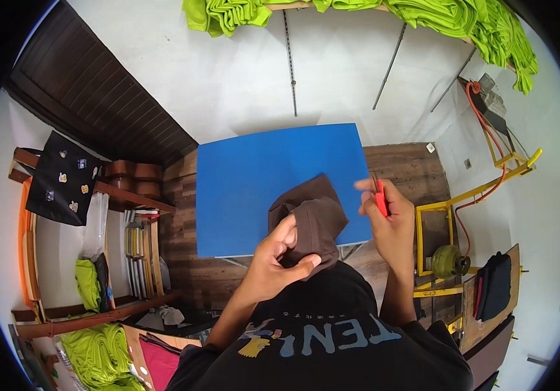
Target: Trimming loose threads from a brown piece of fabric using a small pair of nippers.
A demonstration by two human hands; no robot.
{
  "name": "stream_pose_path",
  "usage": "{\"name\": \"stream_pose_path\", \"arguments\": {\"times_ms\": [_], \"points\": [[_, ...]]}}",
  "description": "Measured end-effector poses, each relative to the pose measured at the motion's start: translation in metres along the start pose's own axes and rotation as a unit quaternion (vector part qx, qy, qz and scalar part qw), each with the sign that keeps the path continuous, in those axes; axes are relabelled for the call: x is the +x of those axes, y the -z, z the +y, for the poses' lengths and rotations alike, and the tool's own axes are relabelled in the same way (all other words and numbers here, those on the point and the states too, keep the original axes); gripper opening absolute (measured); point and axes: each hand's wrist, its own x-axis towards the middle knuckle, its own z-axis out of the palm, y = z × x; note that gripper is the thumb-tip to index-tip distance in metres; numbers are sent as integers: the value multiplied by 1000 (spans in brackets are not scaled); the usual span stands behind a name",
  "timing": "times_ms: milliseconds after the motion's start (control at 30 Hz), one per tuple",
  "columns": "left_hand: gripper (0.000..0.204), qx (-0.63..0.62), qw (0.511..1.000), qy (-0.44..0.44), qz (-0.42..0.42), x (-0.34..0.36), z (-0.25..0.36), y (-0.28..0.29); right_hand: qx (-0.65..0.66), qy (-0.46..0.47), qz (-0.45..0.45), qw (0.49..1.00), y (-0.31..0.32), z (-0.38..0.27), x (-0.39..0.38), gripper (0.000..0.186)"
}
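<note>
Brown fabric, folded and bunched, is gripped by my left hand at its near end, with the far part lying over the blue tabletop. My right hand is raised beside the table's right edge, closed on small red-handled snips, apart from the fabric.
Lime-green fabric hangs along the far rail; more is piled at lower left. A black bag hangs on the left shelving. At right are a yellow metal frame, a gas cylinder and folded dark cloth.
</note>
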Motion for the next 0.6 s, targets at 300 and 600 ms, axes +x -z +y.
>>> {"name": "stream_pose_path", "arguments": {"times_ms": [300, 600], "points": [[69, 60, 998, -30, -4, 23, -13, 18, -62, -2, -184, 981, -17, -15, 11, 30], [70, 15, 999, -34, 18, 60, -10, 36, 3, -52, -90, 995, -7, 3, 65, 19]]}}
